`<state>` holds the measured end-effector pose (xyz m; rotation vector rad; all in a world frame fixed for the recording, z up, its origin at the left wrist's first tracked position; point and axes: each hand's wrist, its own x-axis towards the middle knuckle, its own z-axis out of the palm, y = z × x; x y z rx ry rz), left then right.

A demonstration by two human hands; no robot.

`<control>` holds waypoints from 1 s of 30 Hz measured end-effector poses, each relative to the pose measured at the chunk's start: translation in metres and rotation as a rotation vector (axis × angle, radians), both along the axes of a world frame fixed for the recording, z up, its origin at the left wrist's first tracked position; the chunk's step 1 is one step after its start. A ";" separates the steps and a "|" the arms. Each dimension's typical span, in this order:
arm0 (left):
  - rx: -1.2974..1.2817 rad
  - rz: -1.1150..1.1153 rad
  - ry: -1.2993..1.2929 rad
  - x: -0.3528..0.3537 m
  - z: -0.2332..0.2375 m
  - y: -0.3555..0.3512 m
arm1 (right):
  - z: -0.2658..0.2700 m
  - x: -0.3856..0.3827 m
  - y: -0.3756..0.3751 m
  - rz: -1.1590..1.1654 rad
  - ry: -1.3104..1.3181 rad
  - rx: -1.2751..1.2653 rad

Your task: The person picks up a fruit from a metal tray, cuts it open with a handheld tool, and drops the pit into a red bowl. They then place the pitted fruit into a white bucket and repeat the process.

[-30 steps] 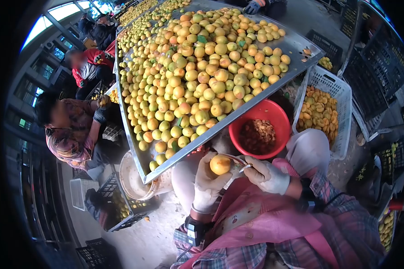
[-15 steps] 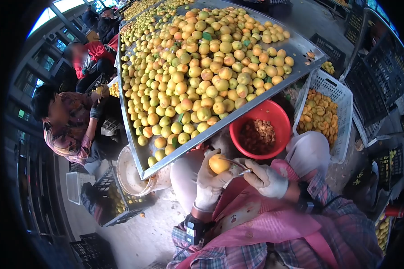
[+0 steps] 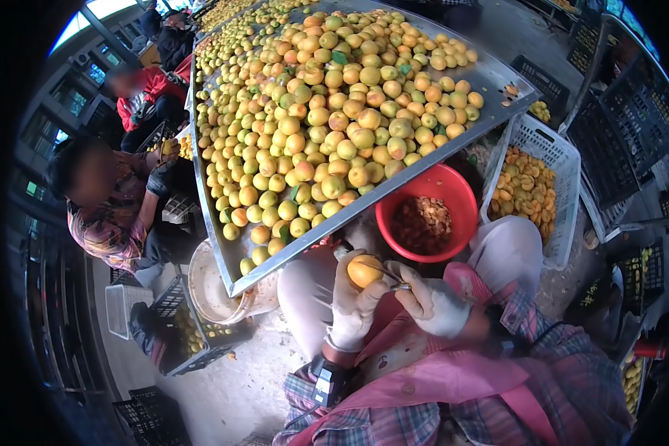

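In the head view my gloved left hand [image 3: 351,308] is closed around a yellow-orange apricot [image 3: 363,270], held up above my lap. My right hand [image 3: 432,303], also gloved, grips a small knife [image 3: 394,281], whose thin blade meets the fruit's right side. Fingers hide most of its handle. Just beyond my hands is the metal edge of a sorting table [image 3: 334,224], heaped with whole apricots [image 3: 327,119]. Behind my right hand stands a red basin [image 3: 466,212] with brown pits and scraps inside.
A white crate [image 3: 569,171] of apricot halves stands right of the basin. Below the table's corner is a whitish bucket [image 3: 204,279]. A black crate [image 3: 201,349] with fruit sits on the floor at left. A co-worker [image 3: 111,201] sits on the left side; more people are farther back.
The knife has shifted slightly and its blade lies against the apricot. My hands stay close together. The whole view has shifted a little left.
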<state>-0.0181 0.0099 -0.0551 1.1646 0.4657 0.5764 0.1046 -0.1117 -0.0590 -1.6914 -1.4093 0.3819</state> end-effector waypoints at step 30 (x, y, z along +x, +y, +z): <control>0.059 0.018 0.071 0.023 0.011 -0.015 | -0.018 0.015 0.012 -0.070 -0.277 -0.025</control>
